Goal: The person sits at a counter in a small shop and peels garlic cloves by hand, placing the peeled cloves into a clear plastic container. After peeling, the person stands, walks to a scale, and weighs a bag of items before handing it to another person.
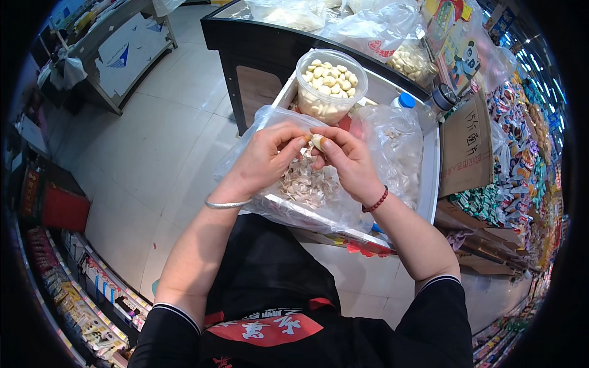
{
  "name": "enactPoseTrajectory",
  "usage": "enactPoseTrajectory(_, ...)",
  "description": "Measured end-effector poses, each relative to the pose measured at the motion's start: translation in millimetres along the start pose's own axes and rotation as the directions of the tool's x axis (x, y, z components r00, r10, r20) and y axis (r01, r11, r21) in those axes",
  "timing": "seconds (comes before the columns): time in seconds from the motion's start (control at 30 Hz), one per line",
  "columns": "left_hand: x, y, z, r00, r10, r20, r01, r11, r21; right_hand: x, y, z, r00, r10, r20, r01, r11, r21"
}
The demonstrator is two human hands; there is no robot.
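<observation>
A pale garlic clove (pixel 317 141) is held between the fingertips of my right hand (pixel 353 166). My left hand (pixel 263 158) meets it from the other side, thumb and forefinger pinched together at the clove; whether they grip a bit of skin is too small to tell. Below both hands, papery garlic skins (pixel 307 184) lie in a clear plastic bag (pixel 276 212) spread over a white tray-like bin (pixel 431 184). Just beyond my hands stands a round clear plastic tub (pixel 322 106), filled with peeled cloves (pixel 329 82).
Another clear bag (pixel 391 133) lies at the right in the bin, near a blue-capped bottle (pixel 405 100) and a lidded jar (pixel 442 98). A black-edged counter (pixel 276 34) with plastic bags stands behind. A cardboard box (pixel 464 152) and packaged goods border the right side.
</observation>
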State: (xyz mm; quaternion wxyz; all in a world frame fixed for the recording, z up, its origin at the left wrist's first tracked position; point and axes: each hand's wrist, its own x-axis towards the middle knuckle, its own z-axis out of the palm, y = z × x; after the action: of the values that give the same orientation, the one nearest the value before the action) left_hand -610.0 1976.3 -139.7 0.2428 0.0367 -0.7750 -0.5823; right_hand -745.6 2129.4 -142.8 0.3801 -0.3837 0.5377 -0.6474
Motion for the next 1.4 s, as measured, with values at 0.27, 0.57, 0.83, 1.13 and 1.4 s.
enactPoseTrajectory(0.27, -0.4, 3.3, -3.2, 0.998, -0.031, 0.046, 0.03, 0.999, 0.027, -1.0, -1.7, 2.9, 1.0, 0.022, -0.012, -0.022, 0.999, 0.035)
enactPoseTrajectory(0.57, 1.0, -0.7, -4.0, 0.998, -0.047, 0.05, 0.044, 0.998, 0.043, -3.6, 1.8, 2.8, 1.0, 0.018, 0.011, -0.019, 1.0, 0.021)
enactPoseTrajectory(0.83, -1.0, 1.2, -0.4, 0.999, -0.009, -0.053, 0.019, 0.982, 0.187, -4.5, 3.7, 10.9, 0.96, -0.278, -0.024, 0.202, 0.751, -0.628)
enactPoseTrajectory(1.13, -1.6, 2.2, 0.0, 0.994, -0.061, -0.087, 0.078, 0.973, 0.217, 0.3, 6.3, 10.7, 0.935, -0.354, -0.032, 0.247, 0.711, -0.659)
enactPoseTrajectory(1.4, -1.3, 0.9, 3.7, 0.992, -0.062, -0.112, 0.094, 0.947, 0.308, 0.3, 0.8, 16.6, 0.887, -0.446, -0.117, 0.384, 0.855, -0.35)
